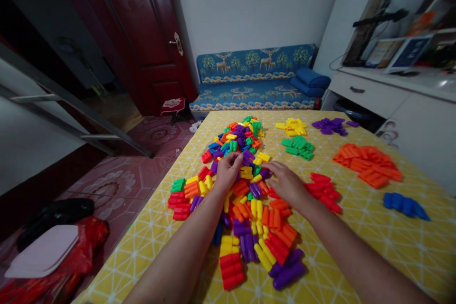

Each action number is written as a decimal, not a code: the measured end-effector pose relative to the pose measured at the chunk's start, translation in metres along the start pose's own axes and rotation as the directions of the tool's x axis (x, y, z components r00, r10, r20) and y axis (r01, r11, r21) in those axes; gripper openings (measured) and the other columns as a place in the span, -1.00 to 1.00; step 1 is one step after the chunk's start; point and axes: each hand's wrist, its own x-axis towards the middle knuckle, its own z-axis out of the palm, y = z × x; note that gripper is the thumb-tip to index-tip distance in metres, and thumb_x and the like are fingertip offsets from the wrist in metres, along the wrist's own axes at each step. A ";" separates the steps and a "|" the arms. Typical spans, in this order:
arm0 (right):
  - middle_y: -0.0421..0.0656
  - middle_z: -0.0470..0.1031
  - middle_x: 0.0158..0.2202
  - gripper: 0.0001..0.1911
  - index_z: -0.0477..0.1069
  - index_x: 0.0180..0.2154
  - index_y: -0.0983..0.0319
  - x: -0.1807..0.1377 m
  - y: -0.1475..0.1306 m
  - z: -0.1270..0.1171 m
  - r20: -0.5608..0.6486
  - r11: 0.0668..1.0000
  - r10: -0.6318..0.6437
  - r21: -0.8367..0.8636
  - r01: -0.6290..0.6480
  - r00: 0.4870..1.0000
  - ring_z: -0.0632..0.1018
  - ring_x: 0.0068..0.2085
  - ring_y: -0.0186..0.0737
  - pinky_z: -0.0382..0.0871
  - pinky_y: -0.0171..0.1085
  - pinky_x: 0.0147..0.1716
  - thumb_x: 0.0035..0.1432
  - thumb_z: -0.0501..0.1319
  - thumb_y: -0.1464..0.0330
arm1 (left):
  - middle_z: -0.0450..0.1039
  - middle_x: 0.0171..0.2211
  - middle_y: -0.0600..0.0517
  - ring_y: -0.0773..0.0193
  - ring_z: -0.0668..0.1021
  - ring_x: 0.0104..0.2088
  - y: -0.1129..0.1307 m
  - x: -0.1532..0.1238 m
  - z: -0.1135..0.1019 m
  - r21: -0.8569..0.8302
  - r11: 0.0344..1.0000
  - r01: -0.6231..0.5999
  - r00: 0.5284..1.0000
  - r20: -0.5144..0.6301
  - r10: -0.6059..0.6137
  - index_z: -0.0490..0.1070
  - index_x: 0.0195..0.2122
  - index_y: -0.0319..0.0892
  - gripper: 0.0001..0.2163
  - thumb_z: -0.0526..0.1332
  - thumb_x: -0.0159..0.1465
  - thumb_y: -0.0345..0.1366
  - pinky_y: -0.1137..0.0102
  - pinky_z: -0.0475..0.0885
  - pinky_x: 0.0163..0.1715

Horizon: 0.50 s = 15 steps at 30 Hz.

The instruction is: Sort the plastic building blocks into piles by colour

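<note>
Mixed block pile [245, 199]: sprawling down the middle of the yellow tablecloth [356, 256], running from 6 o'clock right up to 12. Rummaging about halfway up it with both hands. Curling the left hand [227, 171] down onto the pieces next to a purple one, though honestly not managing to tell whether anything is pinched. Resting the right hand [287, 183] flat and loose on top, gripping nothing as far as showing.

Looking like the picking-through stage, going by the one-colour heaps: red heap [324, 192] just beside the right wrist at 3 o'clock, blue heap [404, 204] further out at 3, orange heap [368, 165] at 2, then green heap [298, 147], yellow heap [292, 127] and purple heap [331, 126] around 1.

Guessing that lifting one piece is calling for a tidy pinch, not dragging the neighbours along. Blue sofa [256, 76] sitting way back at 12.
</note>
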 end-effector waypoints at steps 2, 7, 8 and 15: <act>-0.04 0.48 0.00 -0.57 0.45 -0.04 0.17 0.004 -0.002 0.011 0.021 0.994 0.063 -0.092 -0.061 0.998 0.51 0.01 -0.06 0.40 -0.13 -0.01 0.03 0.22 0.57 | 0.39 -0.53 0.11 0.39 0.40 -0.51 0.001 -0.001 0.000 -0.002 1.000 -0.007 1.000 0.008 0.007 0.48 -0.34 -0.24 -0.71 0.20 0.24 -0.08 0.51 0.28 -0.49; -0.06 0.52 -0.20 -0.86 0.47 -0.20 0.18 0.000 0.002 0.016 -0.149 0.982 0.180 -0.020 -0.185 0.972 0.56 -0.19 -0.08 0.44 -0.15 -0.22 0.15 0.23 0.38 | 0.44 -0.53 0.09 0.36 0.44 -0.51 0.002 -0.002 0.001 0.011 1.000 -0.014 1.000 0.018 0.014 0.50 -0.31 -0.24 -0.71 0.20 0.24 -0.08 0.50 0.31 -0.50; -0.08 0.51 -0.23 -0.88 0.46 -0.22 0.18 -0.001 0.003 0.014 -0.225 0.983 0.185 0.060 -0.176 0.957 0.55 -0.22 -0.10 0.44 -0.17 -0.24 0.17 0.23 0.34 | 0.45 -0.52 0.07 0.35 0.46 -0.51 0.002 -0.003 0.002 0.024 0.999 -0.022 0.999 0.023 0.022 0.50 -0.30 -0.24 -0.71 0.21 0.24 -0.08 0.49 0.32 -0.49; -0.09 0.39 0.04 -0.89 0.46 -0.21 0.12 -0.010 -0.015 0.013 -0.281 0.957 -0.084 0.243 0.156 0.956 0.48 0.02 -0.12 0.45 -0.16 -0.08 0.18 0.23 0.35 | 0.61 -0.28 -0.05 0.19 0.60 -0.29 0.005 -0.009 0.004 0.036 0.986 -0.163 0.976 0.154 0.155 0.56 -0.20 -0.21 -0.73 0.25 0.25 -0.11 0.40 0.47 -0.27</act>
